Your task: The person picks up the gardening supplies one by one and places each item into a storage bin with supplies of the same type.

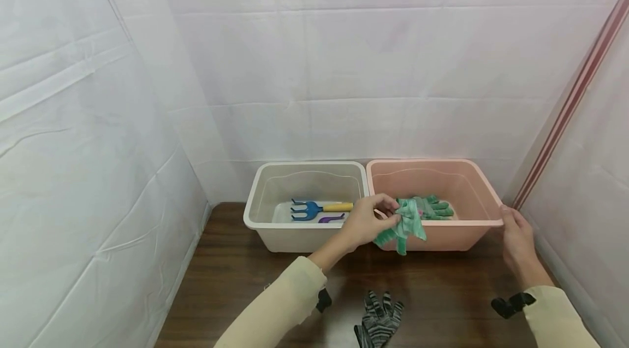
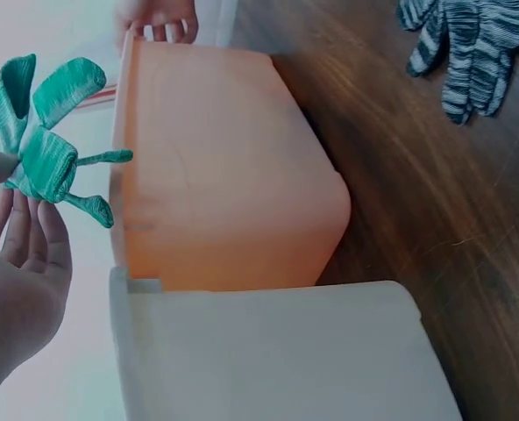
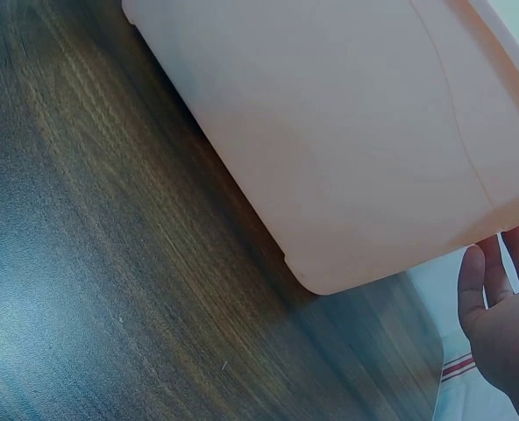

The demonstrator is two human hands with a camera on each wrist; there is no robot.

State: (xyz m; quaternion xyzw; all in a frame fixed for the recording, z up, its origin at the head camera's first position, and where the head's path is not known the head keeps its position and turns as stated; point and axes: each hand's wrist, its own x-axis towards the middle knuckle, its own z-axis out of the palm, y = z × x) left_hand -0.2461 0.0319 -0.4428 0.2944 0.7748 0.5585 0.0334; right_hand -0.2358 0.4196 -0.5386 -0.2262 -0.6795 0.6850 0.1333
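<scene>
Between thumb and fingers, my left hand (image 1: 366, 220) pinches a green glove (image 1: 411, 220) by its bunched part. The glove's fingers dangle over the front rim of the pink bin (image 1: 442, 236). In the left wrist view the same green glove (image 2: 49, 162) hangs from the left hand (image 2: 23, 272). A second green glove (image 1: 434, 207) lies inside the pink bin. My right hand (image 1: 518, 239) grips the bin's right front corner, thumb on the rim and fingers below it. The right wrist view shows that hand (image 3: 509, 316) with its fingers partly hidden behind the rim.
Left of the pink bin stands a white bin (image 1: 295, 236) holding a blue hand fork (image 1: 308, 210) with a yellow handle and a purple tool (image 1: 331, 219). A black-and-white striped glove (image 1: 380, 320) lies on the brown table (image 1: 221, 282). White sheets (image 1: 304, 64) surround the table.
</scene>
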